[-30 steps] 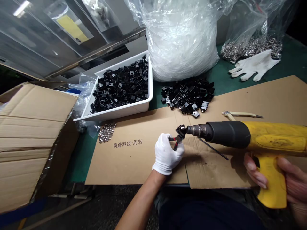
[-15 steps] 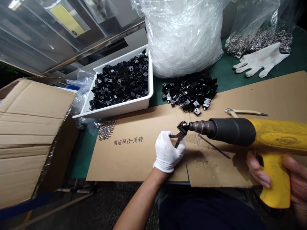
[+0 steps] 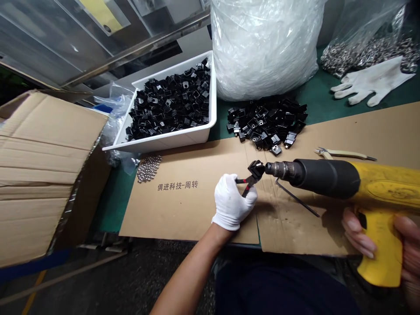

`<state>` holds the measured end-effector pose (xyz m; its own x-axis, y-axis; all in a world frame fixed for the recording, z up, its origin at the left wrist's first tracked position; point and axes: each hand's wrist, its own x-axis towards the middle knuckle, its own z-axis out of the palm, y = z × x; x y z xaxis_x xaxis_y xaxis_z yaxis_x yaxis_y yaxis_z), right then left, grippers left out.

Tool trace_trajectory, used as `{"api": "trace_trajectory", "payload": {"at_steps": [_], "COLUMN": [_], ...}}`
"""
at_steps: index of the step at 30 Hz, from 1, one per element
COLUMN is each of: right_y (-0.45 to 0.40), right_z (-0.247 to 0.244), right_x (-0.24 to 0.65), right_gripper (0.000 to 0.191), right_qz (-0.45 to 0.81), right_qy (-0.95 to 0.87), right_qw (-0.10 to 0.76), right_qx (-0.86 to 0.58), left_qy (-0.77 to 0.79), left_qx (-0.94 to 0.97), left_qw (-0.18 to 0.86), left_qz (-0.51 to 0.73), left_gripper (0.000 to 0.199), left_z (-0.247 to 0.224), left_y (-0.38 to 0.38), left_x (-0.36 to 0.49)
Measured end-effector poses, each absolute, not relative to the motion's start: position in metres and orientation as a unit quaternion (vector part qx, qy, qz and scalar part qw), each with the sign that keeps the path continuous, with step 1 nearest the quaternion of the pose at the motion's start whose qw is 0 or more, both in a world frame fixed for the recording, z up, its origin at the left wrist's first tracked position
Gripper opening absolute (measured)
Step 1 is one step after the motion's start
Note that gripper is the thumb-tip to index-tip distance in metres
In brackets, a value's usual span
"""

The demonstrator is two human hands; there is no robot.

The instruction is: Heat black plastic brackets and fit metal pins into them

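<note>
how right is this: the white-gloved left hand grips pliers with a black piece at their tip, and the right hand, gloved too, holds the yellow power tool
Wrong on one point: the right hand is bare, not gloved, as the head view shows. The white-gloved left hand does grip pliers with a black piece at their tip, and the right does hold the yellow power tool.

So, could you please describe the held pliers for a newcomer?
Find the yellow gun and follow it to its nozzle. Left of that, the gloved left hand holds the pliers. Their handles are black and red; the other pliers have cream handles.
</note>
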<state>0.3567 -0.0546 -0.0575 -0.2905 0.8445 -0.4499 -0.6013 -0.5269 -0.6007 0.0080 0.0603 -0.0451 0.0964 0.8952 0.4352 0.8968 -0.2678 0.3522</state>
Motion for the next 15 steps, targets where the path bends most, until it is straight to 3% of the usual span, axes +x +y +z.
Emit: {"api": "trace_trajectory", "payload": {"at_steps": [15], "right_y": [-0.0533], "right_z": [-0.05], "right_x": [0.3509], "right_gripper": [0.046], "right_qz": [0.76], "right_qy": [-0.163], "right_qw": [0.473], "right_qx": [-0.414], "left_qy": [-0.614], "left_qx": [-0.734], "left_qw": [0.065], "left_qz": [-0.283], "left_gripper": [0.033], "left_z": [-0.0441], "left_y": [0.0601], "left_x": [0.0073]}}
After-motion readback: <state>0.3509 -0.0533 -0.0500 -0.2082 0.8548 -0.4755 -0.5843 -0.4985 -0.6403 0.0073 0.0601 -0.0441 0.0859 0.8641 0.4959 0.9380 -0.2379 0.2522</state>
